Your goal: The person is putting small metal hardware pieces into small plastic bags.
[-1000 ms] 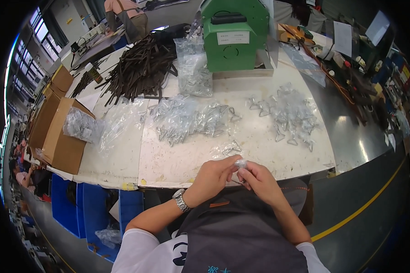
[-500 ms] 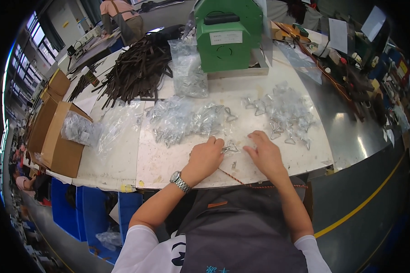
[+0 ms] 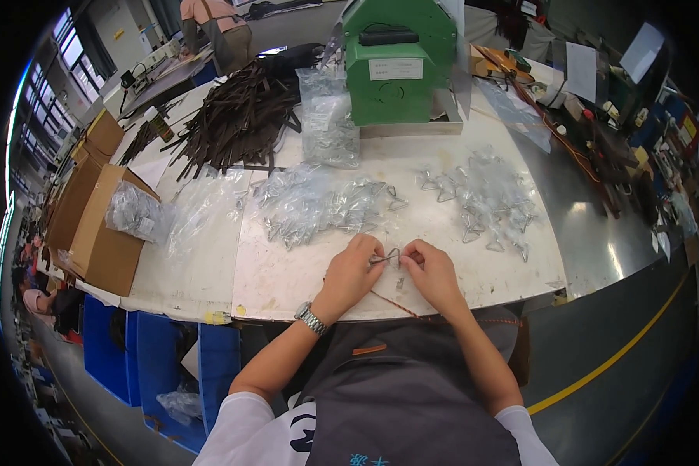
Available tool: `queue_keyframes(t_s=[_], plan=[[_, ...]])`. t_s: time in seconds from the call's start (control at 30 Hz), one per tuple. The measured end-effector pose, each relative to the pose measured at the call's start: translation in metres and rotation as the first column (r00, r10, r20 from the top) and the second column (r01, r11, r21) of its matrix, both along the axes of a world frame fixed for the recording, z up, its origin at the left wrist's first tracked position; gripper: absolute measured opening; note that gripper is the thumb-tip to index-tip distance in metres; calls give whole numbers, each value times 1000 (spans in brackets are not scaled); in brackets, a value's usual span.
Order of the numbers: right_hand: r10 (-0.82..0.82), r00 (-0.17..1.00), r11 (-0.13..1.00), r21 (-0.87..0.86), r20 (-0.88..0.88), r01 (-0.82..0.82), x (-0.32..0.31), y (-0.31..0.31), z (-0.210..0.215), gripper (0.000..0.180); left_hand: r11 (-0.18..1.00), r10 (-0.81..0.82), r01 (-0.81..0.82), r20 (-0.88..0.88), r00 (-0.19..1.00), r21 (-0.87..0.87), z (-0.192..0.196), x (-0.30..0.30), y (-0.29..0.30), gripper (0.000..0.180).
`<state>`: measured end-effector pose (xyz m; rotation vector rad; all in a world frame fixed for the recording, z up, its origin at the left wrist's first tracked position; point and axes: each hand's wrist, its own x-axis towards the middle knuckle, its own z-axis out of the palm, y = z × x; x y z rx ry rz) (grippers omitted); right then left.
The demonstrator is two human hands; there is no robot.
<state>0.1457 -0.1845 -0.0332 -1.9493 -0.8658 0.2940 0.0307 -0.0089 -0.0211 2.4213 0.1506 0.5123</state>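
Note:
Close to the table's front edge, my left hand (image 3: 351, 270) pinches a small triangular metal wire ring (image 3: 394, 252). My right hand (image 3: 436, 278) meets it from the other side, thumb and forefinger closed at the ring's right end. The fingers partly cover the ring, and its exact shape is hard to make out. Beyond my hands lies a pile of similar metal rings (image 3: 357, 203), some in clear plastic. Farther right is a second heap of rings (image 3: 495, 206) with plastic among them. A thin brown-red cord (image 3: 396, 304) runs along the table edge beneath my hands.
A green machine (image 3: 391, 85) stands at the back, beside a clear bag of metal parts (image 3: 330, 128). Dark straps (image 3: 237, 116) are heaped back left. An open cardboard box (image 3: 110, 241) sits at left, above blue bins (image 3: 167, 365). Another person (image 3: 217, 31) stands far off.
My right hand has moved left and closed its fingers on the ring, which is lifted between both hands. My left hand keeps its grip. The whole view has shifted slightly.

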Motion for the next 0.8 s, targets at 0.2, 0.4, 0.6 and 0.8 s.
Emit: queue_keyframes(t_s=[0.2,0.4,0.6,0.8], plan=[[37,974,986,168,-222,1,4,5,-15,13,985,121,-96,166,979,-146,-11,1,12,39],[34,922,963,259,-386,73,-13,19,-1,14,972,69,-71,-14,997,-222,-18,6,13,26],[59,897,938,331,-439,100,-1,10,5,20,868,37,-95,-127,991,-488,5,-5,17,20],[77,864,902,404,-498,153,-1,5,16,23,590,-66,67,35,997,-804,11,-7,15,23]])
